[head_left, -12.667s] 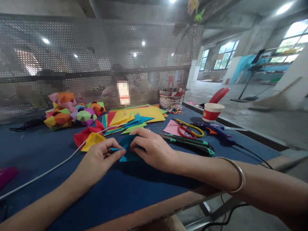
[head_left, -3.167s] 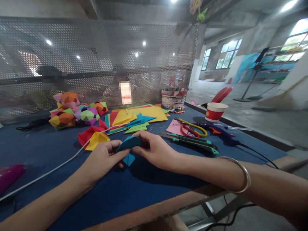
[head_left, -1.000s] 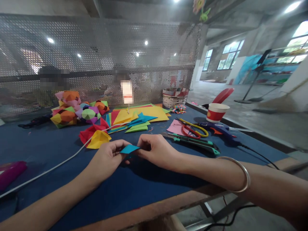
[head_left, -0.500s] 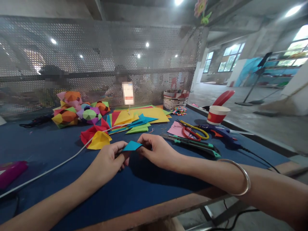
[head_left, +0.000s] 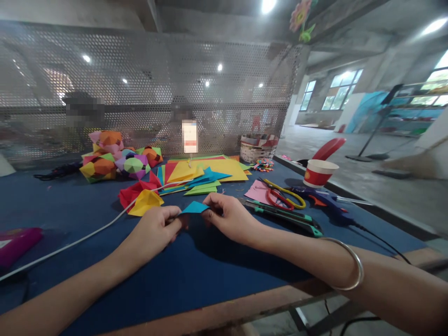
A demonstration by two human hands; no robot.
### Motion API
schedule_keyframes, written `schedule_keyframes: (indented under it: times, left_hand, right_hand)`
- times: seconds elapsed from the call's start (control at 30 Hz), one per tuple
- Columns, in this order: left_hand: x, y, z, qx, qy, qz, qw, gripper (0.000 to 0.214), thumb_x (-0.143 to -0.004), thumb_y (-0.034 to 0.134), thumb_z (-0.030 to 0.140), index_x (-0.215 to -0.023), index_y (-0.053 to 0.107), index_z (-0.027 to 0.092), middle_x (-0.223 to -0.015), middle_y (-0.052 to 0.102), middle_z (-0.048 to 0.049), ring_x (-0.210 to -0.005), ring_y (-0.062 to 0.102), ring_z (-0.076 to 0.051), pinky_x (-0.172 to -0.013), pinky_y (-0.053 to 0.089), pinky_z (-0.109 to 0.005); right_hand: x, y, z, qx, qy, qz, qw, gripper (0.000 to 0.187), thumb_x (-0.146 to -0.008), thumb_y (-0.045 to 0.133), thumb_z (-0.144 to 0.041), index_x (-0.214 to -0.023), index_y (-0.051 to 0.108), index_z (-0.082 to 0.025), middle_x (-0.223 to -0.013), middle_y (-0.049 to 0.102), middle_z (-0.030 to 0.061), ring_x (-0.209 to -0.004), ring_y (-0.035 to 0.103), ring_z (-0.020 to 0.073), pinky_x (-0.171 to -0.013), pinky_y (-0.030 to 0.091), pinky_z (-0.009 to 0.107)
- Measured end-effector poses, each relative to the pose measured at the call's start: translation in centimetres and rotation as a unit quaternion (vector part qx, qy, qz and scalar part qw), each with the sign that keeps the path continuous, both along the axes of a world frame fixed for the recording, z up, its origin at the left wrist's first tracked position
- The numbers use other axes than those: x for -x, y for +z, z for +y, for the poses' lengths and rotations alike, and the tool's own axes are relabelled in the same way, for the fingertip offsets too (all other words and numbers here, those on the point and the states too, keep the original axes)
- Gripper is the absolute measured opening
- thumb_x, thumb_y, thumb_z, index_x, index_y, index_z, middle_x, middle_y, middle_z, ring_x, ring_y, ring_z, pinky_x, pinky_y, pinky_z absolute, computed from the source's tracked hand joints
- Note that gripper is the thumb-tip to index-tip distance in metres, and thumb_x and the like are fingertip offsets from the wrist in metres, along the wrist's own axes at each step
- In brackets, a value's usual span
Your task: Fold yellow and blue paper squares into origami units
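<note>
Blue folded paper [head_left: 194, 207] sits over the navy tabletop [head_left: 196, 273]; fingers of the left hand [head_left: 157, 227] pinch its left corner, those of the right hand [head_left: 235, 219] its right; it looks part-folded; multicoloured paper balls [head_left: 134, 166] appear complete; yellow sheets [head_left: 229, 169] lie flat, seemingly unworked.

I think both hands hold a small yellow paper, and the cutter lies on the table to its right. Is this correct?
The small paper held by the left hand and right hand is blue, not yellow, as the head view shows. The cutter does lie to its right.
</note>
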State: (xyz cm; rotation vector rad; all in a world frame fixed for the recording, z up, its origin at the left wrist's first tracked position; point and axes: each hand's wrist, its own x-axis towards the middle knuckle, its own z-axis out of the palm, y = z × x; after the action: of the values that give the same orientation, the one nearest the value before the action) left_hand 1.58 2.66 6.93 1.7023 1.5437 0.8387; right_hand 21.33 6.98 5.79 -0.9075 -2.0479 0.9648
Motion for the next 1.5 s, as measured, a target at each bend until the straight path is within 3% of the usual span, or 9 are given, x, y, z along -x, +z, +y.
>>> schedule_keyframes:
  times: [0.33,0.5,0.67,0.87,1.2,1.3,1.5]
  left_hand:
    - [0.1,-0.2,0.3,-0.02,-0.032,0.025,0.999,0.049,-0.075,0.058,0.067,-0.061,0.059,0.02,-0.039,0.043,0.0062,-0.037,0.036,-0.01,-0.041,0.025,-0.023]
    - [-0.3,-0.3,0.3,-0.095,-0.062,0.046,0.992,0.039,-0.081,0.058,0.056,-0.065,0.056,0.021,-0.054,0.048,0.005,-0.053,0.043,-0.011,-0.049,0.031,-0.023]
    - [-0.4,-0.6,0.0,-0.124,-0.102,0.053,0.986,0.027,-0.087,0.049,0.041,-0.081,0.064,0.02,-0.066,0.058,0.0026,-0.062,0.049,-0.014,-0.058,0.039,-0.024]
    - [-0.2,-0.7,0.0,-0.147,-0.084,0.072,0.983,0.028,-0.085,0.051,0.041,-0.075,0.064,0.019,-0.07,0.063,0.0001,-0.069,0.056,-0.017,-0.065,0.043,-0.027]
    - [0.4,-0.7,0.6,-0.163,-0.011,0.099,0.982,0.042,-0.085,0.048,0.054,-0.064,0.061,0.02,-0.051,0.046,0.0038,-0.05,0.041,-0.013,-0.048,0.03,-0.025]
    - [0.5,-0.7,0.6,-0.162,-0.007,0.098,0.982,0.044,-0.086,0.045,0.056,-0.066,0.062,0.02,-0.054,0.048,0.003,-0.05,0.042,-0.013,-0.047,0.03,-0.025]
    - [0.2,-0.8,0.3,-0.156,-0.021,0.106,0.982,0.044,-0.089,0.044,0.054,-0.067,0.061,0.02,-0.053,0.046,0.0034,-0.05,0.041,-0.013,-0.048,0.03,-0.024]
  right_hand:
    - [-0.2,0.0,0.3,-0.008,-0.005,0.0,1.0,0.014,-0.089,0.062,-0.012,-0.079,0.057,-0.02,-0.063,0.061,-0.0047,-0.06,0.056,0.0124,-0.059,0.039,0.024]
    - [-0.2,-0.1,0.4,-0.006,0.002,0.011,1.0,0.011,-0.09,0.061,-0.014,-0.081,0.058,-0.019,-0.066,0.062,-0.0033,-0.062,0.056,0.013,-0.06,0.04,0.024]
    - [0.2,-0.3,-0.5,-0.004,0.03,0.016,0.999,0.009,-0.094,0.058,-0.016,-0.085,0.059,-0.018,-0.07,0.064,-0.0026,-0.065,0.058,0.0131,-0.063,0.043,0.024]
    - [0.2,-0.2,-0.7,-0.011,0.038,-0.002,0.999,0.007,-0.09,0.062,-0.011,-0.09,0.065,-0.017,-0.072,0.065,-0.0025,-0.066,0.058,0.013,-0.063,0.042,0.025]
    - [0.1,0.3,-0.3,0.016,0.007,-0.001,1.0,0.008,-0.093,0.059,-0.01,-0.093,0.063,-0.017,-0.066,0.062,-0.0045,-0.063,0.059,0.0134,-0.063,0.043,0.025]
    - [0.2,0.3,-0.2,0.028,0.011,0.0,1.0,0.006,-0.094,0.059,-0.012,-0.094,0.061,-0.018,-0.067,0.063,-0.0041,-0.063,0.06,0.0136,-0.063,0.044,0.025]
    - [0.0,0.5,-0.2,0.014,0.011,-0.013,1.0,0.023,-0.099,0.052,-0.017,-0.077,0.058,-0.019,-0.063,0.059,-0.0048,-0.062,0.055,0.0123,-0.061,0.038,0.024]
